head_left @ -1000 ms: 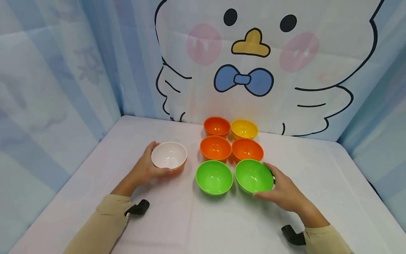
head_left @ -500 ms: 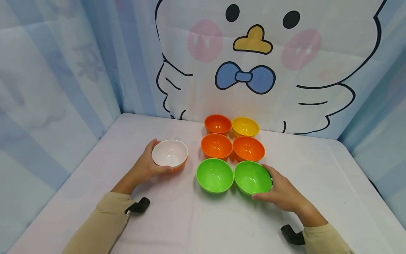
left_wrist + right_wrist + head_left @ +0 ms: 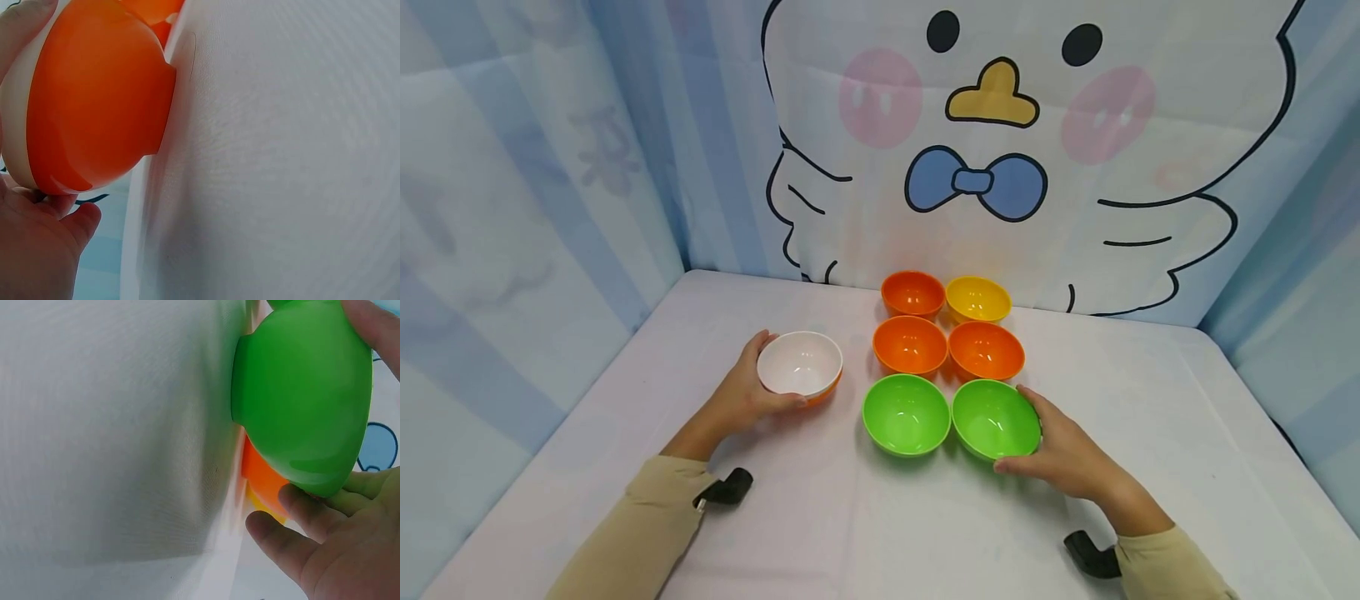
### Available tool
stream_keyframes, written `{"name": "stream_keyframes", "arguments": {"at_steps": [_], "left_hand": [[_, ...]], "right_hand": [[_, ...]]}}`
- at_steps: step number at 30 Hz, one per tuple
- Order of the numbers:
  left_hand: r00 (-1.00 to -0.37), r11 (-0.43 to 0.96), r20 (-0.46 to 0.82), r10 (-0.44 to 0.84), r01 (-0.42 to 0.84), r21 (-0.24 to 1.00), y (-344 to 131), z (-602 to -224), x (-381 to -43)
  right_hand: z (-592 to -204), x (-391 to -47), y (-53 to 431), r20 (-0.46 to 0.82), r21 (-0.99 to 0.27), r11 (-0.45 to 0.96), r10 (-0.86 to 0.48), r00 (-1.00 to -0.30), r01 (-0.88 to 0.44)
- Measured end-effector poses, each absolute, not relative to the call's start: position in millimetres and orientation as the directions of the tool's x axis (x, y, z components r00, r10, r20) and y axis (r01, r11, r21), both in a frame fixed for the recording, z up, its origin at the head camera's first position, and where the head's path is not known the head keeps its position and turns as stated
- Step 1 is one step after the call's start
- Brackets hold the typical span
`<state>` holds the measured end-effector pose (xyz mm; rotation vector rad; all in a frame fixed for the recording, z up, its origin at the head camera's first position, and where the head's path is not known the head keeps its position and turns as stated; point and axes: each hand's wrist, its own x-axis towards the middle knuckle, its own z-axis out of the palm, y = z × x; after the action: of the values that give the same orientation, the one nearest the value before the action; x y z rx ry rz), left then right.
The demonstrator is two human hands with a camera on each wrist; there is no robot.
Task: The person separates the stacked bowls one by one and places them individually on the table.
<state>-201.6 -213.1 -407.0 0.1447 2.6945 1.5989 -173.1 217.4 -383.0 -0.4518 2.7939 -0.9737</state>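
Note:
My left hand grips a bowl that is white inside and at the rim and orange below. Whether this is one bowl or a white one nested in an orange one, I cannot tell. In the left wrist view its orange base stands at the tabletop. On the right, a green bowl is held by my right hand, thumb at the near side and fingers at the far side. Its rim meets a second green bowl. The right wrist view shows its green underside close to the table.
Behind the green bowls stand two orange bowls side by side. Farther back are a darker orange bowl and a yellow bowl, near the patterned curtain. All rest on a white-covered table.
My right hand has slid its green bowl slightly left, closer against the other green bowl. The left hand and its bowl stay in place.

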Motion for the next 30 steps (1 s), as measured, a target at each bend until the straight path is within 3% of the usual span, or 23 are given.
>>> {"name": "stream_keyframes", "arguments": {"at_steps": [15,24,30], "left_hand": [[-0.997,0.482,0.033,0.074,0.064,0.874,-216,-405,-200],[-0.995,0.489,-0.016,0.101,0.035,0.871,-219,-407,-200],[-0.993,0.508,-0.047,0.109,0.015,0.861,-220,-410,-201]], "right_hand": [[-354,-180,199,0.093,-0.610,0.690,-0.426,-0.900,-0.390],[-331,-195,149,0.185,-0.655,0.538,-0.566,-0.804,-0.530],[-317,-210,106,0.133,-0.617,0.561,-0.616,-0.776,-0.552]]}}
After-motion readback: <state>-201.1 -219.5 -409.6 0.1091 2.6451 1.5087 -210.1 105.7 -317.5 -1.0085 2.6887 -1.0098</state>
